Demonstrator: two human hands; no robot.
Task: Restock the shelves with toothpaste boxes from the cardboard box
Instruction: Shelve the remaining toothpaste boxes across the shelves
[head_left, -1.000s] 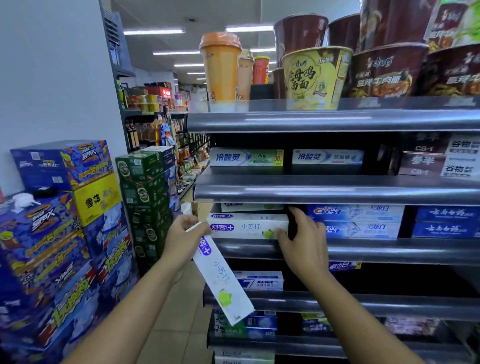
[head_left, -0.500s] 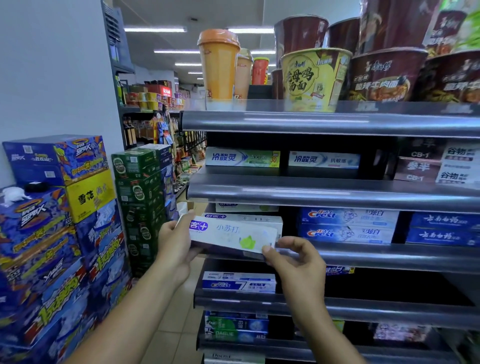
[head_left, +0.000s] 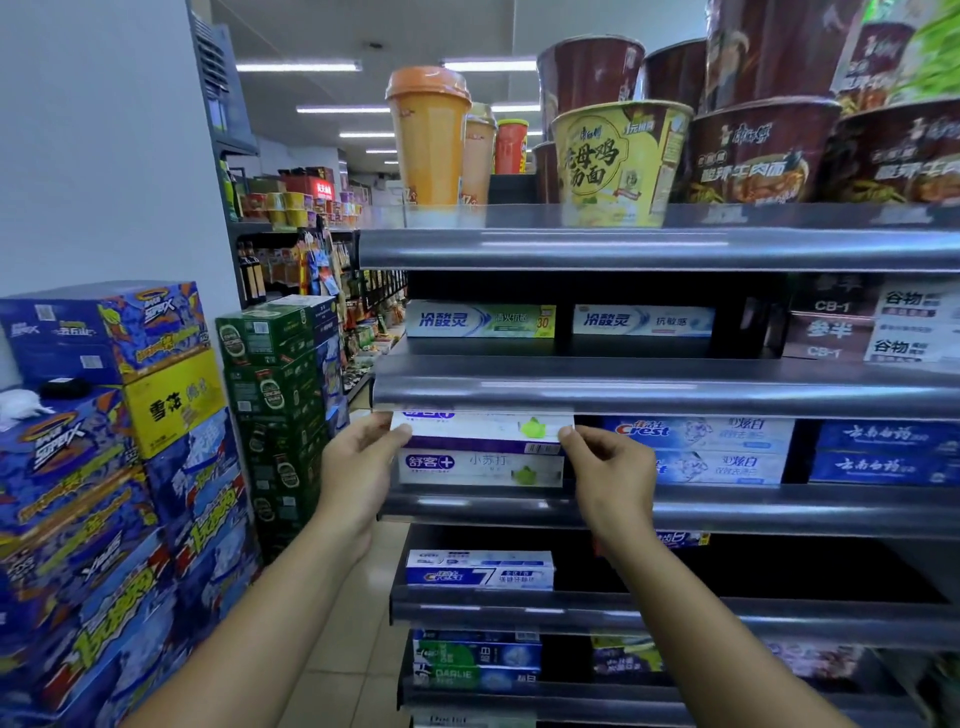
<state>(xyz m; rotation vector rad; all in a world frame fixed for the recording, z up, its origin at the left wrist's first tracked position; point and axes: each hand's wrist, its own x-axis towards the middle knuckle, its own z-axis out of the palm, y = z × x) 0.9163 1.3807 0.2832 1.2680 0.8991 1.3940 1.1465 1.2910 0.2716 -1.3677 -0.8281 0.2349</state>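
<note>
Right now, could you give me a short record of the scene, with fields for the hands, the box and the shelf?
left hand: grips the toothpaste box at its left end
right hand: pinches its right end
toothpaste box: level, directly above a matching box
shelf: blue boxes beside, to the right

Glossy metal shelf edges (head_left: 660, 382), cardboard toothpaste box (head_left: 483, 431)
</note>
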